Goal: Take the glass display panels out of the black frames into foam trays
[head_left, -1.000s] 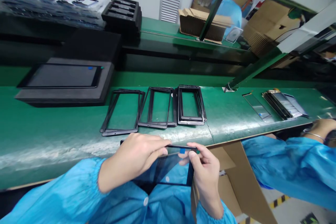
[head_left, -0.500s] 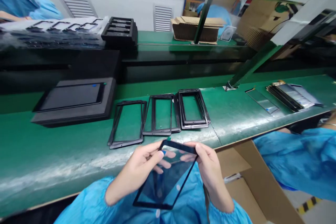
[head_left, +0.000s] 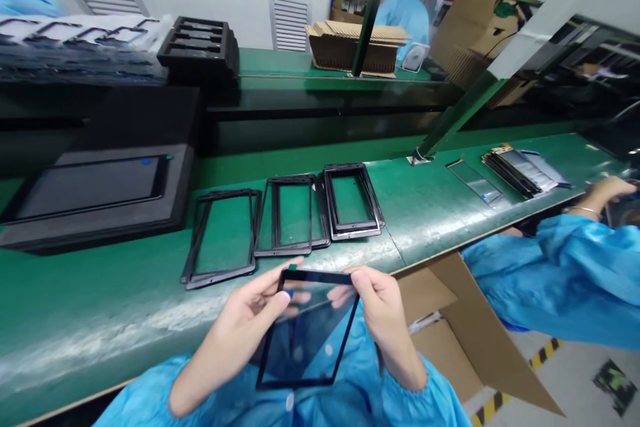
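A see-through glass touch panel (head_left: 310,333) with a black border is held tilted over my lap, in front of the bench edge. My left hand (head_left: 250,320) grips its upper left corner, thumb on the front by a small blue tab and fingers behind the glass. At the upper right corner, my right hand (head_left: 377,307) pinches the border, with its fingertips showing through from behind. Just beyond lie thin black frames in three groups: a left group (head_left: 220,273), a middle group (head_left: 283,252) and a right group (head_left: 355,232).
At left, a dark panel (head_left: 95,187) lies on a grey foam block (head_left: 175,203). Stacked screens (head_left: 520,170) and a clear panel (head_left: 475,181) rest at right. An open cardboard box (head_left: 495,340) stands below the bench (head_left: 125,300). A co-worker's blue sleeve (head_left: 560,280) is at right.
The view has turned to the right, so the bench items sit farther left. Both hands keep hold of the panel, which is tilted slightly differently. The co-worker's hand at right has come into view.
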The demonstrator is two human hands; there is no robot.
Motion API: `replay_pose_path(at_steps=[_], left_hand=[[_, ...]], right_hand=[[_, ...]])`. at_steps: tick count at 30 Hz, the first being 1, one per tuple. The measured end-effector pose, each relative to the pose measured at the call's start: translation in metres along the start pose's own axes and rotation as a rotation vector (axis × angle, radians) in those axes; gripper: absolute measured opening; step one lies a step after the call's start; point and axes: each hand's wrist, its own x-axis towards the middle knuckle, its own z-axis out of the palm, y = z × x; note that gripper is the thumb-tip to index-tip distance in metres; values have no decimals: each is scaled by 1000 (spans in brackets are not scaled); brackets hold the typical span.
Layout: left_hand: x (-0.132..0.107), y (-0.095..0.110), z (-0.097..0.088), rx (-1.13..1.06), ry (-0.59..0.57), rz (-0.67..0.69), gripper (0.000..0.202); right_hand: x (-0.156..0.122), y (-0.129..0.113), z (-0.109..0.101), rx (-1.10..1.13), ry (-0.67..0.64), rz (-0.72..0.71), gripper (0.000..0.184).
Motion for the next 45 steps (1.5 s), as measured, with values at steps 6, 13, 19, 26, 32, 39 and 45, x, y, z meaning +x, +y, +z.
replay_pose_path(at_steps=[6, 13, 19, 26, 32, 39, 45], left_hand=[[0, 15, 0, 414, -221, 141, 53], [-4, 11, -6, -127, 115, -11, 53], [-1, 1, -10, -88, 202, 47, 50], [9, 19, -16, 789, 258, 591, 47], [19, 34, -20, 536, -61, 226, 28], [17, -16, 14, -280, -15, -82, 60], [9, -19, 9, -165, -111, -108, 72]], right_hand=[[0, -7, 11, -217, -117, -124, 15], [6, 8, -48, -80, 154, -65, 45], [-9, 15, -38, 53, 122, 29, 41], [-16, 9, -31, -5, 109, 22, 29], [-7, 11, -40, 213, 67, 89, 77], [-3, 33, -5, 258, 162, 81, 90], [-4, 22, 3, 213, 164, 100, 92]])
